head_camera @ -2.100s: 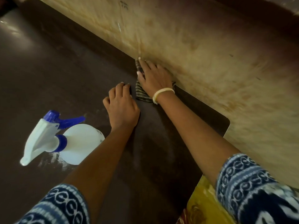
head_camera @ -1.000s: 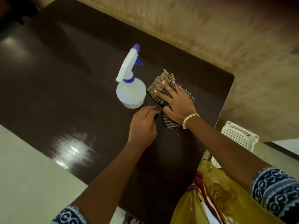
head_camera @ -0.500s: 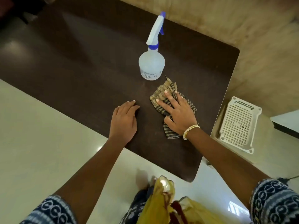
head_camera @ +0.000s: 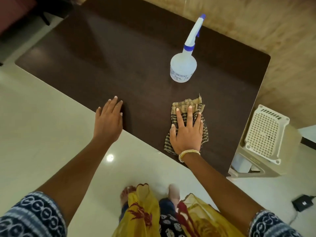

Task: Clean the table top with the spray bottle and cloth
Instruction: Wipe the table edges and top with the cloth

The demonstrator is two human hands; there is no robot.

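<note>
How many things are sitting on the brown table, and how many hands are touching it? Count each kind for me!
Spray bottle: 1
Cloth: 1
Hands: 2, the left hand flat at the table edge, the right hand flat on the cloth
Total: 4

Both arms reach toward 12 o'clock. The left hand lies flat, fingers straight; the right hand presses down, fingers spread.
</note>
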